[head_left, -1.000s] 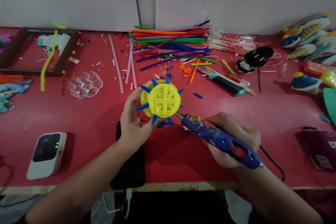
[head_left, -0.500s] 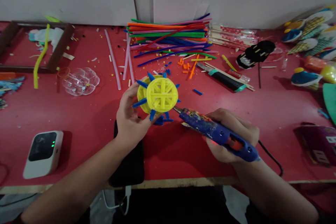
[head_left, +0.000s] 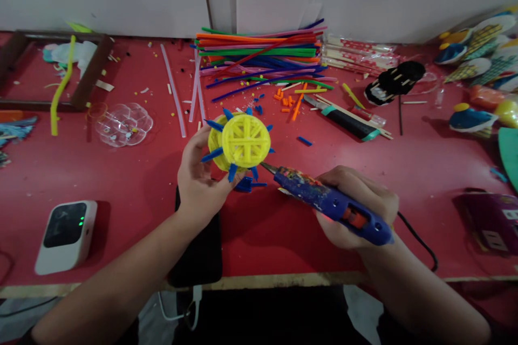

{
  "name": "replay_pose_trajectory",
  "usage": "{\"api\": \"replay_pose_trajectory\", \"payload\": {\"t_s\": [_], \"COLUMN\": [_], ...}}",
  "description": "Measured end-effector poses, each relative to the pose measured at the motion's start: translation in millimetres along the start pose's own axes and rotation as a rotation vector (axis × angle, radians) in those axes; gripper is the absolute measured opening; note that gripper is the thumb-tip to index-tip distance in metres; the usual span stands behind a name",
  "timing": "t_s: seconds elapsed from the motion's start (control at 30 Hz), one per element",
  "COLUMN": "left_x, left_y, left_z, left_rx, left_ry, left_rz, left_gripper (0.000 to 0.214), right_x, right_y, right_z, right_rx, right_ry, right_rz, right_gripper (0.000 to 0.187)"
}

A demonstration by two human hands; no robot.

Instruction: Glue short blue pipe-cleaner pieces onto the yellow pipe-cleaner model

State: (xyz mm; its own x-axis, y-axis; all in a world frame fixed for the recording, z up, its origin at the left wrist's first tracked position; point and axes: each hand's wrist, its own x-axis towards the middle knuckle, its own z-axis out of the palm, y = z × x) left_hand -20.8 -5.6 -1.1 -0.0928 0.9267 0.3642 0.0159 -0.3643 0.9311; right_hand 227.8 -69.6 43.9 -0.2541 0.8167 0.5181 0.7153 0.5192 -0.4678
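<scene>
My left hand (head_left: pixel 202 172) grips a yellow pipe-cleaner wheel (head_left: pixel 246 141) by its left and lower edge. Two round yellow discs with crossed spokes make up the wheel, and short blue pieces stick out around it. A blue glue gun (head_left: pixel 324 197), smeared with dried paint or glue, is in my right hand (head_left: pixel 356 207), fingers wrapped round it. Its metal nozzle points at the lower right edge of the wheel; whether it touches cannot be made out. Cut blue pieces (head_left: pixel 245 184) lie just below the wheel, partly behind my left thumb.
Colourful pipe cleaners (head_left: pixel 259 54) are heaped at the back. A utility knife (head_left: pixel 350 123) lies right of centre by orange scraps (head_left: pixel 288 101). A black phone (head_left: pixel 198 253) sits under my left forearm, a white device (head_left: pixel 67 237) farther left. Bird figures (head_left: pixel 471 118) stand right.
The wheel has shifted slightly left and up with my left hand. The glue gun has followed a little to the left, its nozzle still near the wheel's lower right edge.
</scene>
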Motion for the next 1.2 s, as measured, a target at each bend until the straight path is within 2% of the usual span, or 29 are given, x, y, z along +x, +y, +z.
{"api": "replay_pose_trajectory", "payload": {"t_s": [0.17,0.33,0.43,0.53,0.6,0.67,0.8,0.93,1.03,1.13,1.2], "left_x": [2,8,10,10,9,9,9,8,7,5,3], "left_y": [0,2,3,2,0,0,0,0,0,-4,-8], "left_z": [3.5,6.7,6.4,6.1,6.5,7.0,7.2,6.1,5.0,2.7,0.8], "left_rx": [-0.031,-0.101,-0.128,-0.116,-0.108,-0.118,-0.128,-0.079,-0.048,-0.024,-0.003], "left_ry": [0.089,0.187,0.192,0.184,0.186,0.186,0.157,0.138,0.109,0.077,0.051], "left_rz": [0.017,-0.117,-0.160,-0.141,-0.126,-0.121,-0.104,-0.067,-0.087,-0.052,-0.011], "left_gripper": [0.074,0.068,0.069,0.066,0.066,0.064,0.057,0.056,0.056,0.062,0.067], "right_x": [2,2,4,11,17,23,31,34,34,34,32], "right_y": [9,25,27,17,7,-4,-18,-21,-20,-20,-22], "right_z": [4,14,14,12,14,20,39,51,47,37,32], "right_rx": [-0.109,-0.389,-0.430,-0.411,-0.386,-0.341,-0.345,-0.409,-0.261,0.075,0.297], "right_ry": [-0.060,-0.249,-0.321,-0.231,-0.194,-0.241,-0.386,-0.461,-0.381,-0.157,-0.032], "right_rz": [0.065,0.129,0.134,0.121,0.091,0.038,-0.054,-0.062,-0.078,-0.096,-0.012], "right_gripper": [0.019,0.038,0.041,0.034,0.023,0.016,0.015,0.014,0.016,0.012,0.007]}}
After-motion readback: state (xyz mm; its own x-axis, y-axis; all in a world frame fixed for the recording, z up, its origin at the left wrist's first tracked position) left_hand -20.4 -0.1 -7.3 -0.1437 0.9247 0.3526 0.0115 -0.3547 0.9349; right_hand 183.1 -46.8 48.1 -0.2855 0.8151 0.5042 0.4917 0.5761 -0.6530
